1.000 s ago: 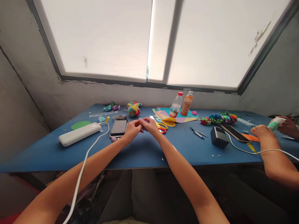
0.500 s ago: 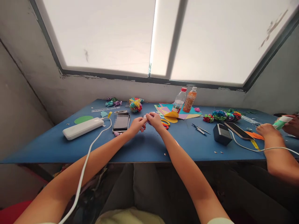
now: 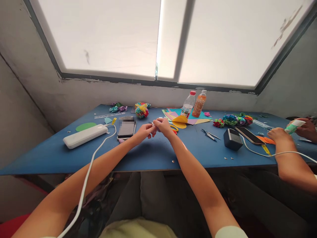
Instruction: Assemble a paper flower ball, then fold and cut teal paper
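Observation:
My left hand point(image 3: 144, 133) and my right hand point(image 3: 161, 126) meet above the blue table point(image 3: 146, 155), fingers closed and pressed together. Between the fingertips is a small, pale thing, mostly hidden, whose kind I cannot make out. Scissors point(image 3: 175, 129) with yellow and red handles lie just behind my right hand. A phone point(image 3: 126, 127) rests left of my left hand, with a bit of purple crumpled paper point(image 3: 121, 141) at its near edge. Beyond the hands sits a ball of colourful crumpled paper point(image 3: 142, 111).
At left are a white power bank point(image 3: 85, 136) with a cable, and a green paper circle point(image 3: 85, 127). Two bottles point(image 3: 188, 105) stand on coloured paper sheets point(image 3: 170, 115). Pens point(image 3: 210, 135), a black box point(image 3: 232, 139) and another phone point(image 3: 250, 135) lie right. A co-worker's hands point(image 3: 278, 135) hold a glue tube point(image 3: 294, 126).
The view has shifted slightly. My fingers have closed further over the small pale thing, which shows less now. Both hands stay together at about the same place.

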A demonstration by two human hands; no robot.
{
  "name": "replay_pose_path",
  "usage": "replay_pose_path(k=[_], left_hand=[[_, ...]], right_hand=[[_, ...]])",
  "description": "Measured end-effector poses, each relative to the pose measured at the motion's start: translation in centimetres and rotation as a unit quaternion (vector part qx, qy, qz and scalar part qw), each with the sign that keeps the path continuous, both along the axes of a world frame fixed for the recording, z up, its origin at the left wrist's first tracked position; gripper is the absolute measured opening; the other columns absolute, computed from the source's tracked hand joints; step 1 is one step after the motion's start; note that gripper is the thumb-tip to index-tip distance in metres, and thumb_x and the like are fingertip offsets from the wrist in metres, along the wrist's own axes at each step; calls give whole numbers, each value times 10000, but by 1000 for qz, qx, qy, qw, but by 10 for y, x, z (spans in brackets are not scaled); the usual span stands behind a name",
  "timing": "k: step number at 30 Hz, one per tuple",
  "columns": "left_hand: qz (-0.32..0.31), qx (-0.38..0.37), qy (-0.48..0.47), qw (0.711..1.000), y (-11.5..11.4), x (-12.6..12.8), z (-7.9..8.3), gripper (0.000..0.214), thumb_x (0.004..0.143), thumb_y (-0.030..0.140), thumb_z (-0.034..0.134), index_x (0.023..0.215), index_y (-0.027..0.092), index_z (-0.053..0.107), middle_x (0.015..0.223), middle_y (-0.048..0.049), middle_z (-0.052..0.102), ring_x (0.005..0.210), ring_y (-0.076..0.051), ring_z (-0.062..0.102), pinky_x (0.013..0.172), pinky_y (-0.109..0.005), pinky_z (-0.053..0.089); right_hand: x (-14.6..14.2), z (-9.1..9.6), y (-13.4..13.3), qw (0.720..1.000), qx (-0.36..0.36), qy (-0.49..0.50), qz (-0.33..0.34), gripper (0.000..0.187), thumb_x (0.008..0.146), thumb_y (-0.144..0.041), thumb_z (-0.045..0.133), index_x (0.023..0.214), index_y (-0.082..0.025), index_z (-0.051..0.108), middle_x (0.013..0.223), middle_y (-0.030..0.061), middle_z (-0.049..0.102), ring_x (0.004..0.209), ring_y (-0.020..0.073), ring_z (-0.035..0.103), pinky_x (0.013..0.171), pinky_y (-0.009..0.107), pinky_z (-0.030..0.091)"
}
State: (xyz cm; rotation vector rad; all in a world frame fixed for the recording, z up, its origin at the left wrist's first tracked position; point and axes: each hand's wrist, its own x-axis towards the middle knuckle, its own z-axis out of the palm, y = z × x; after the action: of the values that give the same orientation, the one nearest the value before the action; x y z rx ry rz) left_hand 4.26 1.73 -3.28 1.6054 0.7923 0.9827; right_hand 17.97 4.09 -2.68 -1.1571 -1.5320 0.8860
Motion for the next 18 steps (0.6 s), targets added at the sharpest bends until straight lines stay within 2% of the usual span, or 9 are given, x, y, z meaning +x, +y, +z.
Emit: replay_pose_path(k=[3, 10, 18], left_hand=[[2, 8, 9, 1000, 1, 0, 0, 408, 713, 536, 688, 661, 151, 563, 583, 5, 534, 518, -93, 492, 438, -213, 320], [-3, 25, 44, 999, 3, -1, -2, 311, 881, 402, 581, 727, 134, 549, 626, 36, 528, 527, -70, 490, 465, -192, 374], [-4, 35, 69, 997, 7, -3, -7, 266, 919, 351, 547, 784, 124, 574, 657, 37, 542, 536, -69, 508, 498, -203, 440]], right_hand=[[0, -2, 1, 1000, 6, 0, 4, 159, 626, -322, 506, 534, -196, 478, 439, -57, 415, 423, 78, 383, 402, 204, 290], [2, -5, 1, 1000, 24, -14, 2, 154, 616, -320, 489, 526, -196, 469, 455, -58, 405, 447, 83, 390, 416, 209, 302], [2, -7, 3, 999, 35, -34, -4, 166, 620, -327, 486, 519, -200, 450, 459, -66, 380, 454, 78, 368, 419, 204, 303]])
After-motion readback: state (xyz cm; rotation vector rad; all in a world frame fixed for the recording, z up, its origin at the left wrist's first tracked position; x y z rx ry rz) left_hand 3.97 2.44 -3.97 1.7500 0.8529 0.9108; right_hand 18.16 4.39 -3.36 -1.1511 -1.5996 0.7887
